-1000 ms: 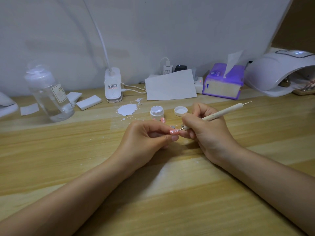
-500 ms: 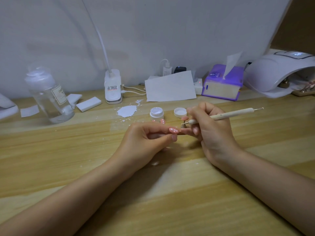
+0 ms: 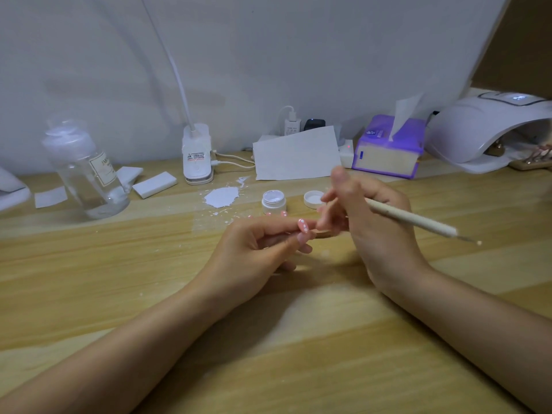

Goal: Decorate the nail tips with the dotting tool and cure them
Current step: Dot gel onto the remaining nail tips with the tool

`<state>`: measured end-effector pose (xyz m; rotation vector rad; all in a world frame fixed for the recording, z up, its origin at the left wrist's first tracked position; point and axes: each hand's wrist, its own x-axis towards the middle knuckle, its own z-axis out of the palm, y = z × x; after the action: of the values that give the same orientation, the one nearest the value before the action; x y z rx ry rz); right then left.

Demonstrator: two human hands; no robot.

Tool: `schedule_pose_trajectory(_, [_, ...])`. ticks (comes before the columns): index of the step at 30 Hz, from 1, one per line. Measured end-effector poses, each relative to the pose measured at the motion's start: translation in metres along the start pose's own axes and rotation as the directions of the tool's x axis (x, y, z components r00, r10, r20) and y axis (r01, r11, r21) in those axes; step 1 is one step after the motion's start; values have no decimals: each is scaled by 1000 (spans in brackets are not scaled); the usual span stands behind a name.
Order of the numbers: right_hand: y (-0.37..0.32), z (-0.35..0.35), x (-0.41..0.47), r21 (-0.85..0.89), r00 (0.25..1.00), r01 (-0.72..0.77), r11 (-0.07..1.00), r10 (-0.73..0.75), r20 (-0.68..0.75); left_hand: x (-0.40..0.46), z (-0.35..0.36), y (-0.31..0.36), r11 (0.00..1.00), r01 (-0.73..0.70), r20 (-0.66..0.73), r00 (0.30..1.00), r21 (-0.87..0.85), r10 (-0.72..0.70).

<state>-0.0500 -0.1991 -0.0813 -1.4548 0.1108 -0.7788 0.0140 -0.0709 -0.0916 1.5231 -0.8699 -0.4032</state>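
- My left hand (image 3: 254, 249), at the centre of the bench (image 3: 89, 279), has its grip pressed on a pink nail tip (image 3: 303, 227) with white dots, thumb and forefinger pinching it just above the wood.
- My right hand (image 3: 373, 231) stands just right of that pinch, palm turned inward, thumb raised and blurred; its fingers curl round the dotting tool (image 3: 415, 219), whose metal point sticks out to the right, away from the nail tip.
- My right fingertips (image 3: 324, 222) almost meet the pinched nail tip; I cannot tell whether they touch it.
- Just beyond the left grip, more pink dotted nail tips (image 3: 283, 214) lie at the foot of an open white jar (image 3: 273, 201), with its lid (image 3: 313, 199) upturned beside it on the right.
- Left of the jar, a patch of white powder (image 3: 221, 197) is spilled on the bench.
- Farther back stand a clip lamp base (image 3: 197, 156), a sheet of paper (image 3: 295, 153) and a purple tissue box (image 3: 388, 147).
- Far right of the grips, the curing lamp (image 3: 484, 130) sits with more nail tips inside its opening.
- Far left, a clear bottle (image 3: 86, 171) stands beside a white block (image 3: 154, 184).
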Motion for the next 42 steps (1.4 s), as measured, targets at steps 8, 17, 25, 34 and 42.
schedule_pose_trajectory(8, [-1, -6, -1, -284, 949, 191, 940, -103, 299, 0, -1, 0, 998, -64, -32, 997, 26, 65])
schedule_pose_trajectory(17, [3, -7, 0, -331, 941, 232, 915, -126, 313, 1, -2, -1, 998, -62, -35, 997, 19, 62])
schedule_pose_trajectory(25, [6, -7, 2, -327, 934, 263, 908, -155, 321, 1, -2, 0, 998, -50, -36, 998, 27, 51])
schedule_pose_trajectory(34, [12, -14, 17, -244, 971, 209, 947, -172, 164, -1, 1, 3, 998, 44, -41, 998, 43, -43])
schedule_pose_trajectory(42, [21, -13, 20, -421, 964, 203, 884, -104, 245, -4, 3, 8, 993, 45, 10, 999, 106, -47])
